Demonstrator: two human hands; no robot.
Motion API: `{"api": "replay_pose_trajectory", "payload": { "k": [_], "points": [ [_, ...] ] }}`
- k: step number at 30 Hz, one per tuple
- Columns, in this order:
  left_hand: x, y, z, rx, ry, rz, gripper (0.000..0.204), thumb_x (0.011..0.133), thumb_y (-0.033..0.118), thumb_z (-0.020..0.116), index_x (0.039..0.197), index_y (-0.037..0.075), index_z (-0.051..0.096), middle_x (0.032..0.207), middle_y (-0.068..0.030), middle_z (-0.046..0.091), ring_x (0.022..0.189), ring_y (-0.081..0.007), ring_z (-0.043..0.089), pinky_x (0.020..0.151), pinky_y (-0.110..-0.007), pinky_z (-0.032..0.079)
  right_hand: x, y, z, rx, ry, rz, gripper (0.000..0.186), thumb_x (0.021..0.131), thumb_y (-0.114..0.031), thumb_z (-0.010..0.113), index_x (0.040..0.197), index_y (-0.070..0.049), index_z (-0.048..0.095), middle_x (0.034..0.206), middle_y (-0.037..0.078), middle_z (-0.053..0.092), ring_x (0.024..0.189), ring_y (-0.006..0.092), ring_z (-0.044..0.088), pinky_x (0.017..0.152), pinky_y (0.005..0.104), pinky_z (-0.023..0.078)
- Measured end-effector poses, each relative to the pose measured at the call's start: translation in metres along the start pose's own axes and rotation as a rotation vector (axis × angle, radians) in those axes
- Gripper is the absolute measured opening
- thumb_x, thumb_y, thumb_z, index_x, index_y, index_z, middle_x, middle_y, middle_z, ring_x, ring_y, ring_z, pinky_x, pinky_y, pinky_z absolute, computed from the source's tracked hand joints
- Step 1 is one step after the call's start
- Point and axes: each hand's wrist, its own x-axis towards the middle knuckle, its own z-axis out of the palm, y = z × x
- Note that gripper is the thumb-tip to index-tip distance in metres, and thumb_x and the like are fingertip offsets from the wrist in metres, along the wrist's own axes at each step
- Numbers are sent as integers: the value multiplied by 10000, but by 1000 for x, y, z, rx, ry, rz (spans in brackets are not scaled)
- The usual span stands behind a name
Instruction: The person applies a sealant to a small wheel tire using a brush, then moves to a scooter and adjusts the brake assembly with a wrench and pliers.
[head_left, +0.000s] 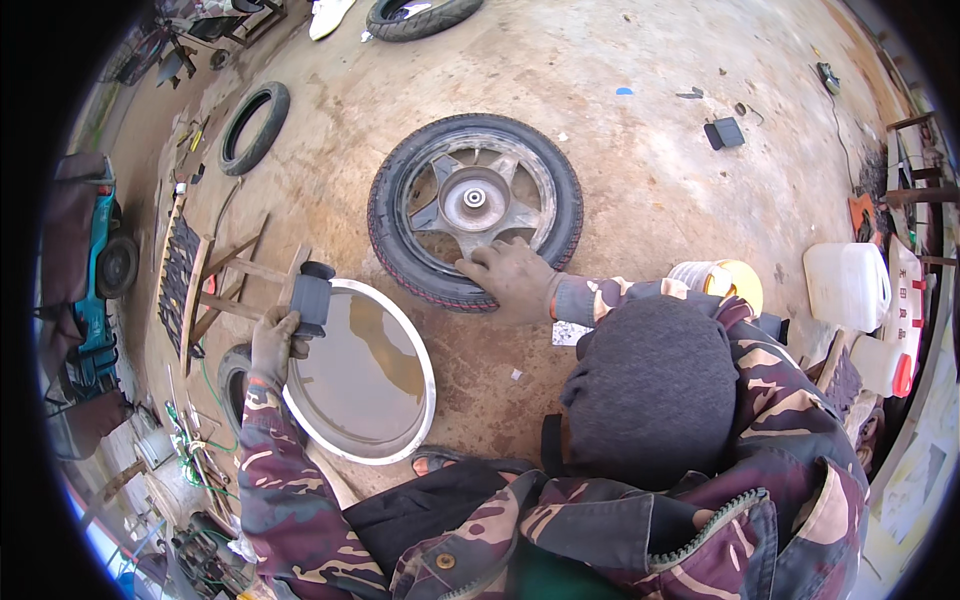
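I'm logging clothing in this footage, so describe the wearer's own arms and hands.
Both arms wear long camouflage sleeves patterned in maroon, tan and dark patches. The fabric looks loose and creased. A narrow orange-red edge shows at each wrist. The left hand and right hand are bare. I see no cables on either arm.

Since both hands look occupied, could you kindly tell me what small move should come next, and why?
Perhaps set the dark block on the floor: the left hand grips it by the basin of liquid, while only the right hand touches the tyre, so a free left could help steady it.
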Motion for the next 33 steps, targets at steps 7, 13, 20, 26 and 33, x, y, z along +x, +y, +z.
{"api": "replay_pose_trajectory", "payload": {
  "k": [7,13,20,26,33],
  "points": [
    [-4,5,11,-47,17,28,220,1058,207,625,1186,31,661,830,-84,732,514,-134,624,438,-272,514,-6,1,0,3,8,11,840,738,-469,880,1424,-68,605,1196,170,652,1089,373,671,912,503,482],
    [12,30,44,-174,-48,-18,346,1076,198,568,1398,79,604,923,-81,734,638,-155,686,574,-321,601,-10,2,-1,-10,41,-1,850,729,-471,888,1427,-73,613,1228,163,652,1083,368,666,938,498,485],
    [61,46,154,-756,244,-81,277,1086,188,519,1295,26,602,1083,-161,735,828,-281,740,740,-423,646,-11,5,-8,24,18,-12,857,728,-449,883,1448,-83,596,1256,161,640,1125,356,661,942,497,487],
    [95,-3,186,-1118,276,-102,269,1077,230,496,1256,108,654,1185,-115,728,1084,-282,697,925,-461,565,-14,7,-9,72,-34,13,868,719,-354,879,1482,-92,558,1273,139,630,1180,338,652,933,502,473],
    [121,-28,196,-730,442,126,335,1036,278,551,1114,-6,710,1132,-47,673,968,-194,604,949,-368,516,-6,4,-7,13,-24,39,878,721,-399,880,1474,-86,553,1261,151,628,1138,354,659,936,505,487]
  ]
}}
